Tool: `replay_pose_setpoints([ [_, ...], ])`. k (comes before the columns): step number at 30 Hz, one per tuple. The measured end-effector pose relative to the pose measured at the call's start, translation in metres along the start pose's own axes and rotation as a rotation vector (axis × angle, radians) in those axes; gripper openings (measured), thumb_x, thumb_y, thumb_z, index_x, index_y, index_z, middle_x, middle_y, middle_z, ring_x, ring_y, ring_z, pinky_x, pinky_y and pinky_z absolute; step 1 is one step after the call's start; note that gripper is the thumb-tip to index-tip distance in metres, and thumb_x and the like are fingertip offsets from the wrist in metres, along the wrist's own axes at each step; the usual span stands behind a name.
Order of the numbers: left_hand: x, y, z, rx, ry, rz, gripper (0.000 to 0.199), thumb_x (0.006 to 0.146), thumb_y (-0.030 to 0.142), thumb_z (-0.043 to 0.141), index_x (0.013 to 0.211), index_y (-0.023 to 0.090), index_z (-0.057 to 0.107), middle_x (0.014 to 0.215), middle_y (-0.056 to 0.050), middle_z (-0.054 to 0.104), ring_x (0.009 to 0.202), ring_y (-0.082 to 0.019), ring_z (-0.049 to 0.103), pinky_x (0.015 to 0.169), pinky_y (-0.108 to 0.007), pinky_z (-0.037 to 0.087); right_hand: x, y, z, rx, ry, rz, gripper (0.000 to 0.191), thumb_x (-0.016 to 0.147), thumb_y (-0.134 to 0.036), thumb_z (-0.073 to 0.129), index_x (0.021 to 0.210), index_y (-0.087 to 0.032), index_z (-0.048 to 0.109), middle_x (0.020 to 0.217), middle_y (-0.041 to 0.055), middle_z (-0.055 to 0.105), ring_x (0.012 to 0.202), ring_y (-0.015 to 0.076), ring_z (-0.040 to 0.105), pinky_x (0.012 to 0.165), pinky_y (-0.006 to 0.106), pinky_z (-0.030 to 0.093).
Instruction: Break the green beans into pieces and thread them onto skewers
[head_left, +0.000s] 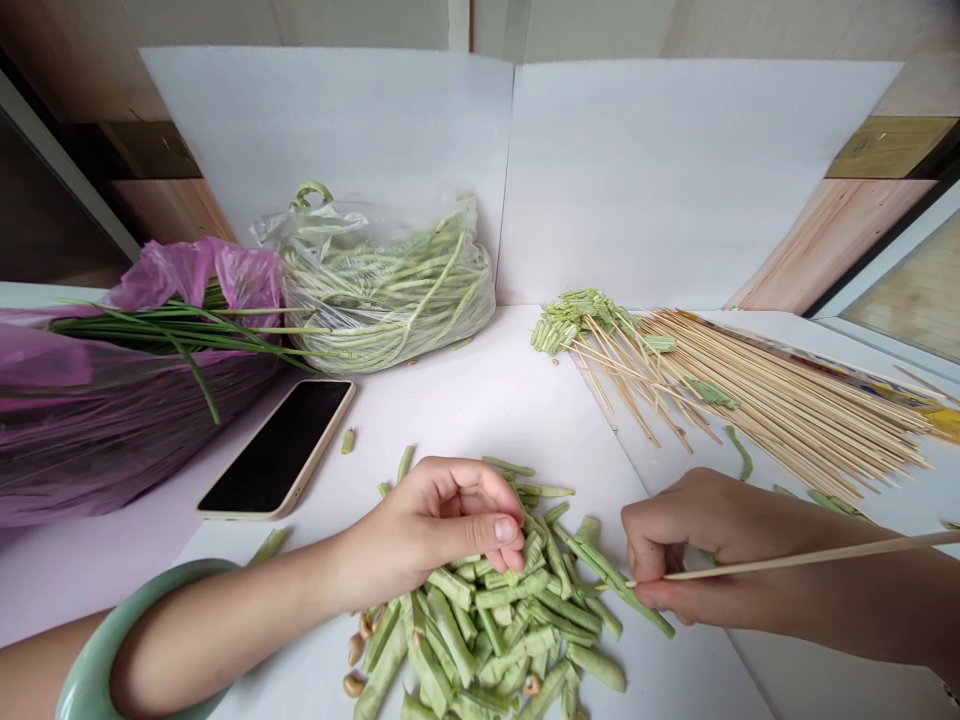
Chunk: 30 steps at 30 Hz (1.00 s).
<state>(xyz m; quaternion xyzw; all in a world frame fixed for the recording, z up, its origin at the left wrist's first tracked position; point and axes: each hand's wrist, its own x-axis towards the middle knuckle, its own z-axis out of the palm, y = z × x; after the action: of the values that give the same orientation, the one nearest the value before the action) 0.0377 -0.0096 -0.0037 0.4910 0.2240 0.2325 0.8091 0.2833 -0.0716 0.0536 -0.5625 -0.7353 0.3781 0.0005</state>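
Observation:
Cut green bean pieces [495, 620] lie heaped on the white surface. My left hand [457, 515], with a green bangle [142, 640] on its forearm, hovers over the top of the heap; its fingers are curled with thumb and fingertips near each other, and anything between them is hidden. To the right of the heap, my right hand [690, 550] pinches a thin wooden skewer [810, 558]. Long bean pieces [619, 580] are at the skewer's tip, beside the right fingertips.
A phone [277, 450] lies at left, near a purple bag [142, 440] of green stalks. Behind stands a clear bag [390, 280] of long beans. At right are many skewers [787, 390] and skewered beans [581, 315]. Brown seeds [354, 650] lie by the heap.

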Motion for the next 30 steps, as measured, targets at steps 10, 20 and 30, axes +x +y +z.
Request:
replay_pose_setpoints([
  [10, 0.002, 0.001, 0.0, -0.003, -0.001, 0.007, 0.016, 0.078, 0.022, 0.076, 0.077, 0.011, 0.066, 0.07, -0.002, 0.07, 0.066, -0.009, 0.066, 0.065, -0.018, 0.052, -0.003, 0.001, -0.002, -0.019, 0.167, -0.143, 0.016, 0.078, -0.024, 0.051, 0.063, -0.021, 0.052, 0.062, -0.0031, 0.062, 0.058, 0.0125, 0.054, 0.052, 0.022, 0.035],
  [20, 0.0, -0.01, -0.003, -0.036, -0.002, 0.105, 0.016, 0.074, 0.016, 0.079, 0.082, 0.012, 0.065, 0.072, -0.002, 0.069, 0.068, -0.01, 0.066, 0.064, -0.018, 0.051, 0.023, -0.013, 0.029, 0.608, 0.567, -0.465, 0.02, 0.089, -0.024, 0.059, 0.069, -0.022, 0.056, 0.062, -0.002, 0.07, 0.056, 0.0109, 0.065, 0.052, 0.018, 0.049],
  [30, 0.001, 0.001, 0.004, 0.047, 0.16, 0.216, 0.017, 0.076, 0.019, 0.077, 0.079, 0.012, 0.063, 0.068, -0.002, 0.07, 0.065, -0.01, 0.064, 0.065, -0.019, 0.051, 0.032, -0.019, 0.043, 0.739, 0.566, -0.484, 0.019, 0.091, -0.021, 0.058, 0.073, -0.021, 0.053, 0.067, 0.0001, 0.072, 0.063, 0.0118, 0.069, 0.06, 0.02, 0.054],
])
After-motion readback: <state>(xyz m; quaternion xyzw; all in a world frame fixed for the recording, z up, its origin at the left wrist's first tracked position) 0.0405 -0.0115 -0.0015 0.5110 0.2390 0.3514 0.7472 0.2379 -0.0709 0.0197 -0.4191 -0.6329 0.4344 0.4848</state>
